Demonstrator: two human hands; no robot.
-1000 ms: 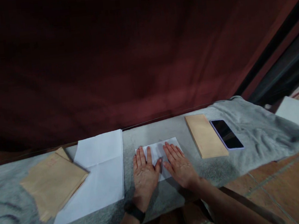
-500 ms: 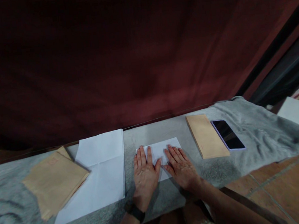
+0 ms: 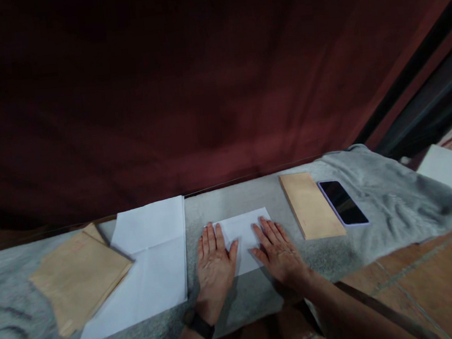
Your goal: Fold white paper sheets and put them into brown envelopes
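Note:
A small white sheet of paper (image 3: 242, 238), which looks folded, lies on the grey cloth in front of me. My left hand (image 3: 214, 263) rests flat on its left part, fingers stretched out and thumb apart. On the right part lies my right hand (image 3: 279, 253), palm down with fingers extended. Neither hand grips anything. Left of my hands is a stack of larger white paper (image 3: 159, 269) with crease lines. Brown paper envelopes (image 3: 82, 273) lie loosely piled over its left side. A neat stack of brown envelopes (image 3: 314, 205) sits to the right.
A phone (image 3: 343, 202) with a purple edge lies beside the right-hand stack. Grey cloth (image 3: 404, 198) covers the bench and bunches up at the right. A dark red curtain (image 3: 219, 110) hangs behind. Tiled floor (image 3: 418, 278) shows at lower right.
My hands have spread apart over the small white paper, the left moving left and the right slightly right, baring more of its middle. The view has shifted slightly.

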